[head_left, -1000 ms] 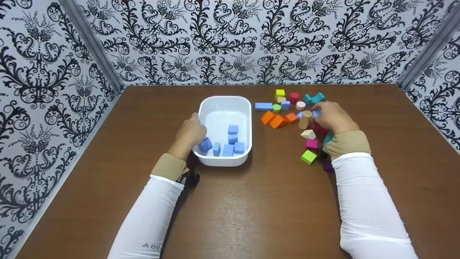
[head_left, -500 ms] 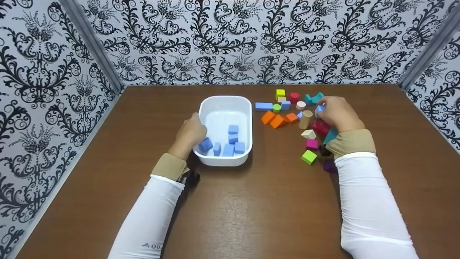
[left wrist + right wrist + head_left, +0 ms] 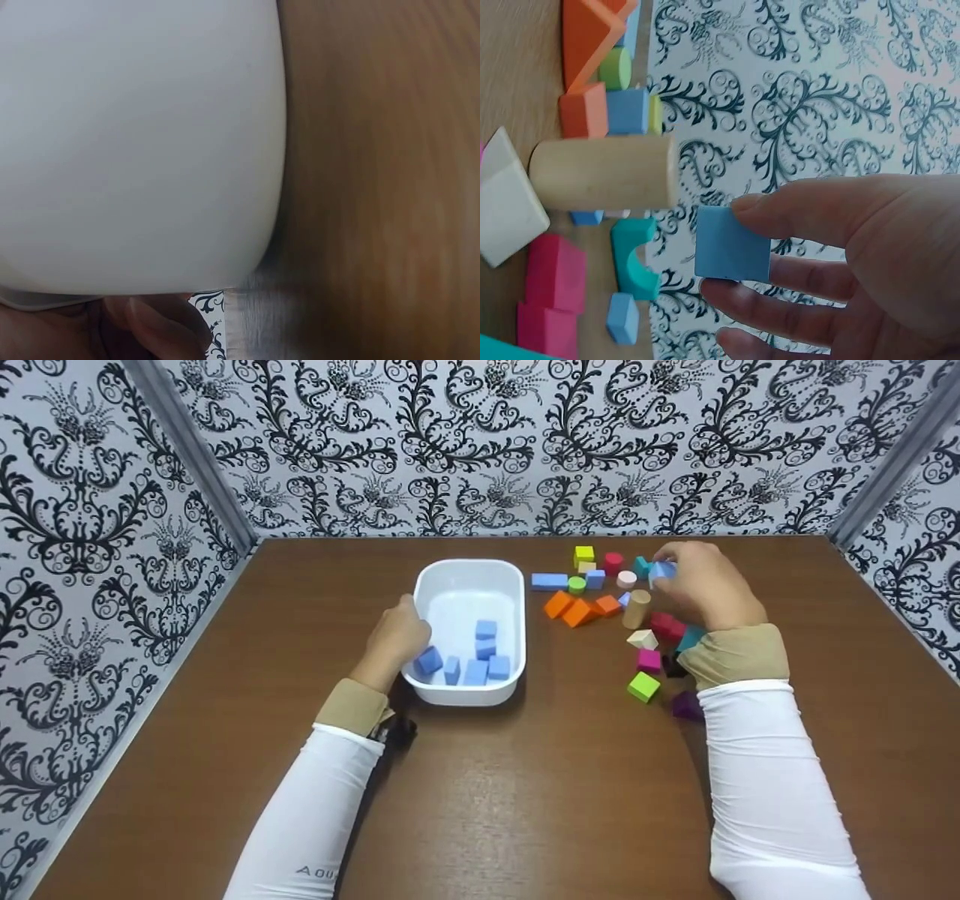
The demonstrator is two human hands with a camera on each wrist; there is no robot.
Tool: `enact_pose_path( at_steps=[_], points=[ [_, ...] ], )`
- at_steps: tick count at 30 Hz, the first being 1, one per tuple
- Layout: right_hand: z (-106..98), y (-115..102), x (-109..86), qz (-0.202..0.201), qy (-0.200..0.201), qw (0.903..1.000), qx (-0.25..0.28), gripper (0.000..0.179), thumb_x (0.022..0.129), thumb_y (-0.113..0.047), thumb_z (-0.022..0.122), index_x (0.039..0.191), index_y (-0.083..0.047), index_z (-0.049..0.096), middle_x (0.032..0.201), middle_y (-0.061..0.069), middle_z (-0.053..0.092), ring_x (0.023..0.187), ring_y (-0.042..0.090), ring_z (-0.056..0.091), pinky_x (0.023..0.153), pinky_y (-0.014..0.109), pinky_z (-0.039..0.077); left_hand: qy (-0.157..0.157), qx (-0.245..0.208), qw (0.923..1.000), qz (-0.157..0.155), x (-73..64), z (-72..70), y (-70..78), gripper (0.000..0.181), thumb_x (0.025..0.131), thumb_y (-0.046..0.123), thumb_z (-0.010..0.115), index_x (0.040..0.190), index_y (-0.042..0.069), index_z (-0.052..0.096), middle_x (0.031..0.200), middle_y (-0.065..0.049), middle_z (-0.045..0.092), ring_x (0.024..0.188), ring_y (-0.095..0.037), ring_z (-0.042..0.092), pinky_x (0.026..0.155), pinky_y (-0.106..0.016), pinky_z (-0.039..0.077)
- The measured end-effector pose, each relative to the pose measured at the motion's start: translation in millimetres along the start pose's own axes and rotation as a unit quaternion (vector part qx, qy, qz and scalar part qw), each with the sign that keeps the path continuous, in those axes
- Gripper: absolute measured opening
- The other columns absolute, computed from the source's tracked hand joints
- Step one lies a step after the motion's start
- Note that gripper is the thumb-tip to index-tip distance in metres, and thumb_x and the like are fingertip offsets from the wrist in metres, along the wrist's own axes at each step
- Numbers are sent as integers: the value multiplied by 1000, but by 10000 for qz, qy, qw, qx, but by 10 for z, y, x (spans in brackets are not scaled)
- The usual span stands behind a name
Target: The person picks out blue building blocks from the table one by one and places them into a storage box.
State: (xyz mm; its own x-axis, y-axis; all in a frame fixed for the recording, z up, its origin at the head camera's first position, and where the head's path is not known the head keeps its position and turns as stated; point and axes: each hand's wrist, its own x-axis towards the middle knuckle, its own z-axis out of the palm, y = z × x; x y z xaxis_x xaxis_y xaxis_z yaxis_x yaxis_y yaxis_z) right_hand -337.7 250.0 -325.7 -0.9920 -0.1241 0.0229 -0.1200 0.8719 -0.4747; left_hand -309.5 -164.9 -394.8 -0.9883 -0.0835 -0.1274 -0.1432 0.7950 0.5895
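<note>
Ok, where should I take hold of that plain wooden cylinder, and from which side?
Probably from above, pinching the upper sides of the wooden cylinder: it stands upright, its top is uncovered, and an orange block and a white block sit close to its base.

Tub (image 3: 465,696) on table (image 3: 525,795), blocks (image 3: 476,672) inside, loose pieces (image 3: 637,610) to its right, wall (image 3: 480,450) behind

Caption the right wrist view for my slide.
Right hand pinches a blue block; a tan cylinder and teal arch also show.
</note>
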Motion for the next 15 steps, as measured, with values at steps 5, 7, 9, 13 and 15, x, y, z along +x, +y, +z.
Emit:
enact_pose_path(
  at_steps=[5,7,9,13,15],
  points=[
    [-26,-181,-56,-182,-86,9998,-11,47,99,-17,58,143,0,60,141,27,60,117,45,58,102,62,49,33,-5,10000,11,-1,2,-5,63,103,13,41,163,-4,30,153,-29,53,133,-40,59,112,-56,47],
    [-49,-257,-85,-304,-78,9995,-38,45,101,-17,60,142,0,61,140,28,61,119,45,57,104,62,48,23,-22,10000,16,-5,1,-4,63,103,13,42,163,-4,30,152,-29,53,132,-40,59,111,-56,47],
    [-68,-341,-120,-438,-24,9990,-43,42,102,-18,65,140,0,63,138,27,62,119,45,58,105,62,47,1,-26,10000,50,-8,-3,-3,64,103,13,42,163,-4,29,153,-29,53,133,-41,59,111,-56,47],
    [-72,-535,-185,-753,65,9971,-33,40,100,-16,72,137,0,67,136,25,65,120,44,59,107,61,47,-39,-22,9999,111,-5,-9,-4,66,102,13,41,165,-4,27,156,-29,50,138,-42,56,113,-56,46],
    [-49,-642,-208,-939,72,9956,-13,40,99,-14,73,136,0,68,135,24,67,119,43,61,108,60,48,-44,-9,9999,118,-2,-10,-6,67,102,13,41,165,-4,26,156,-29,50,139,-43,55,113,-56,46]
  ],
)
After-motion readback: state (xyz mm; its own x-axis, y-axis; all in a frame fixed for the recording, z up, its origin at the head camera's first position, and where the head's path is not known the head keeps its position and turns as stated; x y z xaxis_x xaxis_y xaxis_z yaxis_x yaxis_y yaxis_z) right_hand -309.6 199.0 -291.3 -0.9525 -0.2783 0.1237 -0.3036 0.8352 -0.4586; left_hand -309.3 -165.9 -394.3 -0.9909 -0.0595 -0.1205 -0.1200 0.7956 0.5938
